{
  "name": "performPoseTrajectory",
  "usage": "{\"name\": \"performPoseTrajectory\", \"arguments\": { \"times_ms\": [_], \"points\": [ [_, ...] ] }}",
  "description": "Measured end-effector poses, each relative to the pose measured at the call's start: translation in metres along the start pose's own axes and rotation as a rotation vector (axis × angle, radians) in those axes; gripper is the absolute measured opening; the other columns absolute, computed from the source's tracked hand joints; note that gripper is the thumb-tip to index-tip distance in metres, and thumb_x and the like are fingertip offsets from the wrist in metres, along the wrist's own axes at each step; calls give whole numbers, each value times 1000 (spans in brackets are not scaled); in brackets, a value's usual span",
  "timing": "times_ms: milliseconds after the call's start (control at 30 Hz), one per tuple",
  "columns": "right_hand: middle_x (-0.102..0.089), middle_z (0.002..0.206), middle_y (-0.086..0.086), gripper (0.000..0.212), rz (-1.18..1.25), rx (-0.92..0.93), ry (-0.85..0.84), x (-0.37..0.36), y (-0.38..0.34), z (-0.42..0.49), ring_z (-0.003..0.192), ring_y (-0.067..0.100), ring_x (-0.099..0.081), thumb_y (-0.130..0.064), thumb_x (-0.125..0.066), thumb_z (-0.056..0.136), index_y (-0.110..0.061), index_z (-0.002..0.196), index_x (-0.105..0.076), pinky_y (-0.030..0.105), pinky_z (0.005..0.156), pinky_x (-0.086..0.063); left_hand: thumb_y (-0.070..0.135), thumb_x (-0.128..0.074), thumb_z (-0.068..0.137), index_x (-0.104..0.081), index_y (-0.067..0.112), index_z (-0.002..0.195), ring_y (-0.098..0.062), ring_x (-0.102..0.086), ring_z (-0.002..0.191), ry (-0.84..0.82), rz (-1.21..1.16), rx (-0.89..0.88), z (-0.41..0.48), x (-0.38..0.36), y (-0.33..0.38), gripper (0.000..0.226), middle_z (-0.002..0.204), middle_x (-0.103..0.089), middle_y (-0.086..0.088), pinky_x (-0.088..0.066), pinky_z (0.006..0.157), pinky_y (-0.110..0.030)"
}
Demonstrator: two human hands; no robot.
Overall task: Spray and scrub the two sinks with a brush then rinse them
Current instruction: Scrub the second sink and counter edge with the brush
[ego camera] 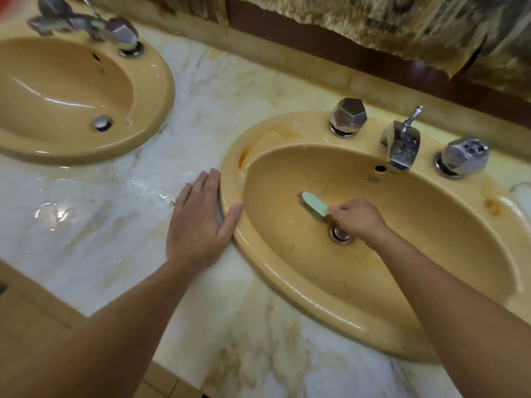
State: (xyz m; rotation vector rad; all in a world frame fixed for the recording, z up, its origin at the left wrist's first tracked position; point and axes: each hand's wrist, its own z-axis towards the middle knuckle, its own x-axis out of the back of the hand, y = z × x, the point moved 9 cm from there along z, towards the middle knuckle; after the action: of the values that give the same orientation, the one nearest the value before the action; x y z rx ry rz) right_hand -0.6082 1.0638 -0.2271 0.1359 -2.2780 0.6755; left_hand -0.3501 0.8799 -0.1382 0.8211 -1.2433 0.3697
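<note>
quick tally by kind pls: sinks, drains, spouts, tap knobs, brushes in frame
Sinks: 2, left sink, right sink
Drains: 2, left drain, right drain
Spouts: 2, left spout, right spout
Tap knobs: 3, left sink's knob, right sink's near knob, right sink's far knob
Brushes: 1, green brush, gripped by right hand
Total: 10
</note>
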Motion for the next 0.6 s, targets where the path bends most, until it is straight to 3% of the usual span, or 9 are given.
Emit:
{"name": "performPoseTrajectory", "arguments": {
  "times_ms": [33,133,167,233,267,367,467,600],
  "points": [
    [-67,75,12,32,-1,34,17,2,-1,0,64,21,-54,-34,-55,95,-13,77,-71,32,56,-40,62,-27,101,-25,11,160,-14,-18,154,-2,-3,1,0,0,0,78,164,-32,-3,-7,127,-32],
    [-59,64,4,34,-15,69,-183,-16,2,-6,57,18,-49,-34,-57,96,-16,68,-65,26,51,-38,62,-27,101,-25,10,160,-14,-19,154,-3,-14,-4,-1,-1,0,79,164,-33,-4,-7,127,-33],
    [-62,66,0,33,-51,81,-111,-11,4,-4,60,18,-53,-38,-55,97,-19,72,-66,27,53,-39,62,-27,101,-25,10,160,-14,-19,154,-2,-14,-4,0,0,0,79,164,-33,-4,-7,127,-33],
    [-66,79,1,28,-203,114,199,14,4,-3,74,22,-60,-44,-46,98,-29,87,-67,31,56,-39,62,-26,101,-26,10,160,-14,-19,154,-2,-13,-4,0,0,1,79,164,-33,-4,-7,127,-33],
    [-65,81,1,28,-264,148,255,15,2,-4,78,24,-60,-45,-43,99,-32,91,-67,32,56,-38,62,-27,101,-26,10,160,-14,-20,154,1,-13,-3,0,0,0,79,164,-33,-4,-7,127,-32],
    [-64,81,1,26,-291,190,130,2,7,-2,77,21,-58,-43,-46,100,-32,101,-69,33,59,-43,61,-28,101,-26,10,160,-14,-20,154,2,-12,-2,0,-1,0,78,164,-34,-4,-7,127,-32],
    [-67,91,6,27,-349,148,279,20,20,-1,78,26,-56,-45,-45,101,-33,111,-66,33,61,-41,62,-28,101,-26,11,160,-14,-20,154,5,-15,1,0,-1,-1,78,163,-34,-3,-8,127,-33],
    [-69,98,7,30,-390,170,267,17,26,-4,84,29,-59,-46,-42,102,-29,108,-66,33,63,-37,63,-27,101,-25,12,160,-14,-19,154,1,-19,1,0,-2,-2,78,163,-34,-3,-9,127,-34]
  ]
}}
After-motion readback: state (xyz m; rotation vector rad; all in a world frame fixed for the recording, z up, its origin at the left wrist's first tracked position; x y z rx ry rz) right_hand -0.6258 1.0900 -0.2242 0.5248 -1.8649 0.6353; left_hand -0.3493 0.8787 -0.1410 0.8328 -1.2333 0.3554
